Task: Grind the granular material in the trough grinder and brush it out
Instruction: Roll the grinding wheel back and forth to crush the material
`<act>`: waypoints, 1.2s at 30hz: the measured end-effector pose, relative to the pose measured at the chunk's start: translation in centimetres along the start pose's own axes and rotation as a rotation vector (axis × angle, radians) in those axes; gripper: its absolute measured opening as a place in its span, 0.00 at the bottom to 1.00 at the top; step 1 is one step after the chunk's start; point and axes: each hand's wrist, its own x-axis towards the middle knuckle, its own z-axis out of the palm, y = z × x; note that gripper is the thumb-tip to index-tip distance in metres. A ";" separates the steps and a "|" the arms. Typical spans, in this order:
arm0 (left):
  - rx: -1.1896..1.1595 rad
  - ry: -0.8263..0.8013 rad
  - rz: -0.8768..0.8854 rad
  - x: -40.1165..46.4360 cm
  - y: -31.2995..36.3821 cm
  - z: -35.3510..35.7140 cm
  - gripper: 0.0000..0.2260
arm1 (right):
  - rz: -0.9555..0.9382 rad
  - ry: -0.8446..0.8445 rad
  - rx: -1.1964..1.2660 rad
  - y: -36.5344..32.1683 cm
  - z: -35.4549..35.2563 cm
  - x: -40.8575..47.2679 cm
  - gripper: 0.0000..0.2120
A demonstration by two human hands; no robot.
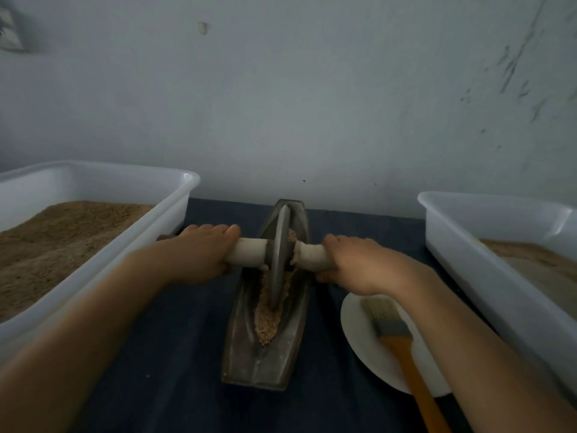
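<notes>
The left hand (199, 254) is wrapped tight round the left end of the pale axle handle (249, 253), and the right hand (359, 264) is wrapped round its right end, fingers curled over the top. Between them the grey grinding wheel (278, 254) stands upright on edge in the groove of the trough grinder (265, 354), a long boat-shaped metal body lying from 12 to 6 o'clock at the middle of the dark blue cloth (175, 354). Tan granular material (267, 320) fills the groove toward 6 o'clock of the wheel, and some clings to the axle beside the disc.

The wheel's lower rim is buried in the grains. At 4 o'clock a white plate (368, 348) carries a brush (399, 339) with an orange handle; the right forearm covers part of both.

At 9 o'clock a white tub (150, 232) holds brown grain, close by the left hand. At 3 o'clock another white tub (468, 260) runs out of frame. The wall stands just beyond the trough's far tip.
</notes>
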 end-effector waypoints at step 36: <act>-0.189 -0.295 0.049 -2.1 -0.8 -1.4 0.12 | -0.068 -0.150 0.039 -1.0 -1.6 -2.3 0.20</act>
